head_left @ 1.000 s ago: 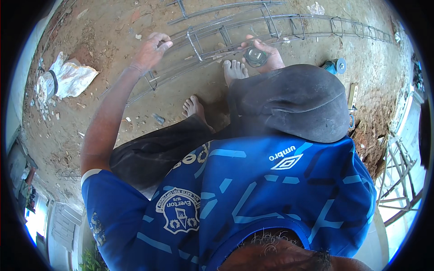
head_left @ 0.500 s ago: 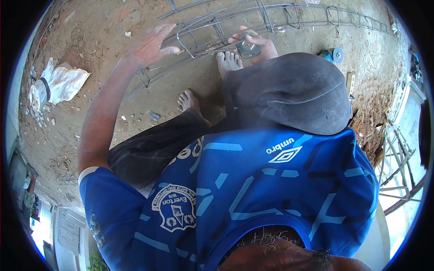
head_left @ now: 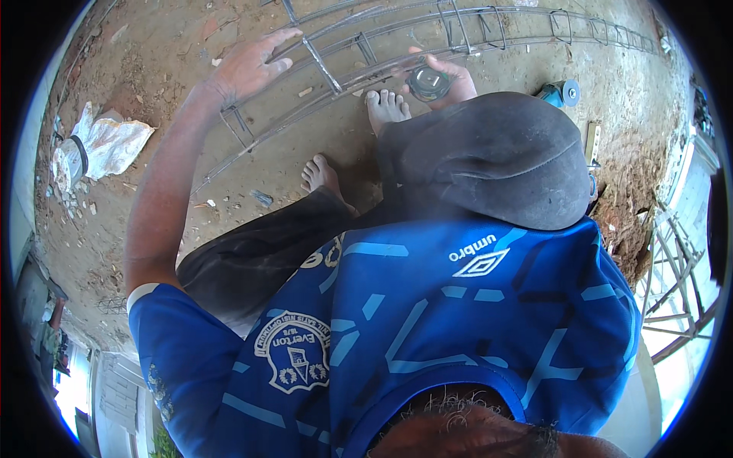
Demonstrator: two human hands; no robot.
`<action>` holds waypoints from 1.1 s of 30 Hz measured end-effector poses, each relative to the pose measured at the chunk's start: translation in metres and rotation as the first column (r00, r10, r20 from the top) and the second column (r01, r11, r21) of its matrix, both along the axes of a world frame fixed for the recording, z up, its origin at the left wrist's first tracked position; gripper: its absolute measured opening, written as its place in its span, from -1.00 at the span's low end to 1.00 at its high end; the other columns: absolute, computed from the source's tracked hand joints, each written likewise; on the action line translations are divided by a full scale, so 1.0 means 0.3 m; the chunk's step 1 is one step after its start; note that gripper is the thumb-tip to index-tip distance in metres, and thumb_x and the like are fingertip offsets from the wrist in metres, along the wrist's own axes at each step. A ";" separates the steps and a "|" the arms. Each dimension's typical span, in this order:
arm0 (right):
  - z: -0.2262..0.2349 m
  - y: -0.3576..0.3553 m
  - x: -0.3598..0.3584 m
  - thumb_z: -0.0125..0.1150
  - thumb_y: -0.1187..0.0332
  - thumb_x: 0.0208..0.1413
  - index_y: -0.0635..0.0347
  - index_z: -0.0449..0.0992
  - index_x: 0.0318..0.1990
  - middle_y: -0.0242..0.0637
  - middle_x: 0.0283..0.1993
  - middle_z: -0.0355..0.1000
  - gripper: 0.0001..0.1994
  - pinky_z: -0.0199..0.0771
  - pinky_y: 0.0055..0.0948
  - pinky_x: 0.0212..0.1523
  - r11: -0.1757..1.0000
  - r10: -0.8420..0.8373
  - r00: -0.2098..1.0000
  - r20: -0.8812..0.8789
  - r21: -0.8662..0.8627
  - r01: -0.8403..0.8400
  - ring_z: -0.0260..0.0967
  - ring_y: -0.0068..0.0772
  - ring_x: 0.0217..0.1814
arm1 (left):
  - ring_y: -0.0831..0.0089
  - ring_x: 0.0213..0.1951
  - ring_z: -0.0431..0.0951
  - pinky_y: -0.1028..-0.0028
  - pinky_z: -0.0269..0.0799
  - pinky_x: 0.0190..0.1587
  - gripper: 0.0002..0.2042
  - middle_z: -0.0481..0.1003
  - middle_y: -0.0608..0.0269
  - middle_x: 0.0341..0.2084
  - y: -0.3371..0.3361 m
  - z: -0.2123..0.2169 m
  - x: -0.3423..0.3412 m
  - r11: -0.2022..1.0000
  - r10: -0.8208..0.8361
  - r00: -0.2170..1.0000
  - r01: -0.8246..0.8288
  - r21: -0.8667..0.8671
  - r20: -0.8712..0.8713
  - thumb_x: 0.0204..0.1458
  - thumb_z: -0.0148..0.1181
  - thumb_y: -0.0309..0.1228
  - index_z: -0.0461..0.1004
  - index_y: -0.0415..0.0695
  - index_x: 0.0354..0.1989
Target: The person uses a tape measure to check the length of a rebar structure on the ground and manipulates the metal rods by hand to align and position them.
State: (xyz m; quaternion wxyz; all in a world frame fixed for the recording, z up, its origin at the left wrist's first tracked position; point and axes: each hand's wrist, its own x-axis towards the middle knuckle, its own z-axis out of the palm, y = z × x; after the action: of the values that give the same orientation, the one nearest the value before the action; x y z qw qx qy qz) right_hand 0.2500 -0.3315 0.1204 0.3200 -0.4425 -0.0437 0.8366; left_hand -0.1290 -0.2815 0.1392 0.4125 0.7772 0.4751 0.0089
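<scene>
A long steel rebar cage (head_left: 366, 47) of thin bars and square stirrups runs across the top of the view, beyond my bare feet. My left hand (head_left: 253, 70) is held out over its left part, fingers stretched and thumb apart. Nothing lies in that hand, and I cannot tell whether it touches the bars. One stirrup (head_left: 321, 66) stands just right of the fingertips. Beside my raised right knee, my right hand (head_left: 456, 82) grips a round, dark tape measure (head_left: 429, 82). Its flat face is turned up, close to the cage's near bar.
A blue angle grinder (head_left: 561, 93) lies on the dirt floor right of my knee, with a level-like bar (head_left: 592, 143) nearby. At left, a torn white sack (head_left: 114, 145) lies among stone bits. Wooden poles (head_left: 676, 282) lean at the far right.
My left hand has shifted a little left, away from the stirrup. The stirrup and near bars appear tilted differently. The tape measure has turned and moved slightly right and down, still in my right hand.
</scene>
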 end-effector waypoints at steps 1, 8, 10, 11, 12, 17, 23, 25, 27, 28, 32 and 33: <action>-0.001 -0.003 -0.003 0.15 0.21 0.20 0.22 0.32 0.20 0.01 0.08 0.41 -0.53 0.45 -0.23 0.02 1.000 0.002 1.000 0.012 -0.009 -0.002 0.45 -0.08 -0.04 | 0.01 0.29 0.29 0.19 0.19 0.34 -0.44 0.30 0.01 0.27 -0.009 -0.022 -0.004 0.998 0.032 0.999 -0.032 -0.046 0.008 0.16 0.09 -0.17 0.19 0.11 0.36; -0.016 0.007 0.005 0.14 0.20 0.24 -0.04 0.34 0.20 -0.09 -0.03 0.45 -0.61 0.57 -0.33 -0.46 0.980 0.127 0.991 0.048 -0.164 -0.117 0.53 -0.18 -0.22 | 0.08 0.30 0.28 0.22 0.19 0.34 -0.39 0.30 0.11 0.28 -0.051 -0.021 0.032 0.998 0.001 1.000 0.000 -0.056 0.022 0.13 0.15 0.03 0.24 0.13 0.34; -0.044 0.004 0.007 0.13 0.19 0.25 -0.08 0.34 0.19 -0.10 -0.08 0.48 -0.62 0.55 -0.35 -0.48 0.992 0.102 0.994 0.024 -0.074 -0.100 0.54 -0.20 -0.23 | 0.08 0.30 0.28 0.22 0.18 0.34 -0.39 0.30 0.12 0.28 -0.054 -0.028 0.038 0.999 0.002 1.000 -0.002 -0.043 0.014 0.13 0.14 0.05 0.24 0.15 0.34; -0.054 0.000 0.006 0.13 0.19 0.25 -0.08 0.34 0.19 -0.10 -0.08 0.48 -0.62 0.55 -0.35 -0.48 0.992 0.102 0.995 0.024 -0.074 -0.100 0.54 -0.20 -0.23 | 0.08 0.29 0.29 0.21 0.18 0.35 -0.39 0.30 0.12 0.28 -0.056 -0.037 0.040 0.999 -0.002 1.000 0.002 -0.035 0.009 0.13 0.13 0.06 0.24 0.17 0.34; -0.063 -0.004 0.006 0.10 0.18 0.26 0.04 0.33 0.18 -0.01 -0.02 0.45 -0.62 0.52 -0.29 -0.28 0.993 0.107 0.993 0.041 -0.063 -0.104 0.52 -0.17 -0.21 | 0.08 0.29 0.29 0.21 0.18 0.35 -0.39 0.30 0.12 0.28 -0.055 -0.042 0.038 0.999 -0.004 1.000 0.004 -0.035 0.009 0.13 0.13 0.06 0.24 0.17 0.34; -0.085 0.000 0.022 0.06 0.17 0.27 0.16 0.35 0.13 0.12 0.07 0.42 -0.63 0.49 -0.23 -0.07 0.986 0.153 0.988 0.024 -0.064 -0.151 0.50 -0.13 -0.20 | 0.04 0.31 0.25 0.20 0.15 0.36 -0.38 0.27 0.11 0.31 -0.056 -0.076 0.044 0.998 -0.010 1.000 0.012 -0.062 0.021 0.16 0.05 0.11 0.18 0.22 0.38; 0.018 0.015 -0.018 0.12 0.22 0.24 0.18 0.35 0.14 0.07 0.02 0.45 -0.62 0.50 -0.24 -0.04 0.987 0.052 0.989 0.136 -0.155 -0.031 0.50 -0.11 -0.18 | -0.05 0.34 0.17 0.13 0.08 0.39 -0.38 0.19 0.06 0.35 -0.098 -0.100 0.056 0.997 -0.072 0.989 0.075 0.018 -0.126 0.26 -0.28 0.18 -0.02 0.23 0.44; 0.032 0.016 -0.017 0.14 0.24 0.23 0.19 0.32 0.17 0.07 0.01 0.46 -0.59 0.50 -0.23 -0.03 0.985 0.044 0.985 0.168 -0.170 -0.015 0.51 -0.09 -0.13 | -0.05 0.36 0.14 0.12 0.06 0.39 -0.39 0.17 0.03 0.35 -0.101 -0.086 0.070 0.997 -0.074 0.990 0.077 0.021 -0.123 0.28 -0.31 0.16 -0.02 0.21 0.44; 0.028 0.003 -0.002 0.14 0.24 0.23 0.19 0.31 0.19 0.08 0.02 0.46 -0.57 0.50 -0.22 -0.03 0.985 0.042 0.993 0.114 -0.172 -0.022 0.50 -0.08 -0.10 | -0.05 0.37 0.11 0.11 0.05 0.40 -0.40 0.16 0.01 0.36 -0.100 -0.075 0.068 0.997 -0.068 0.989 0.071 0.022 -0.130 0.29 -0.33 0.14 -0.02 0.18 0.44; 0.024 -0.003 0.001 0.14 0.24 0.23 0.19 0.29 0.20 0.10 0.02 0.45 -0.56 0.50 -0.20 -0.02 0.984 0.038 0.997 0.063 -0.174 -0.026 0.50 -0.06 -0.07 | -0.05 0.36 0.12 0.10 0.03 0.40 -0.40 0.15 -0.02 0.36 -0.089 -0.072 0.066 0.998 -0.061 0.994 0.058 -0.032 -0.086 0.29 -0.34 0.14 -0.02 0.18 0.45; 0.009 -0.008 -0.012 0.12 0.23 0.24 0.20 0.27 0.23 0.13 0.06 0.43 -0.54 0.48 -0.17 0.01 0.998 0.024 1.000 0.014 -0.053 -0.024 0.49 -0.05 -0.04 | -0.04 0.35 0.15 0.11 0.03 0.41 -0.41 0.16 0.00 0.36 -0.057 -0.045 0.076 0.996 -0.091 0.995 0.090 -0.024 -0.049 0.30 -0.33 0.11 0.00 0.17 0.44; 0.014 -0.005 -0.015 0.11 0.22 0.25 0.21 0.26 0.24 0.15 0.06 0.43 -0.53 0.48 -0.15 0.03 0.999 0.032 0.999 -0.017 -0.040 -0.033 0.49 -0.03 -0.03 | -0.04 0.35 0.15 0.11 0.03 0.41 -0.41 0.16 0.00 0.36 -0.050 -0.036 0.076 0.996 -0.091 0.994 0.090 -0.022 -0.053 0.30 -0.33 0.11 0.00 0.17 0.44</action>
State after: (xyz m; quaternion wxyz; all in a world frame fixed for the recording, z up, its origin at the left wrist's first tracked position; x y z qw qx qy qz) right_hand 0.2454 -0.3331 0.1245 0.2977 -0.4410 -0.0315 0.8461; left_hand -0.1063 -0.2966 0.1285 0.4072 0.7937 0.4505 -0.0351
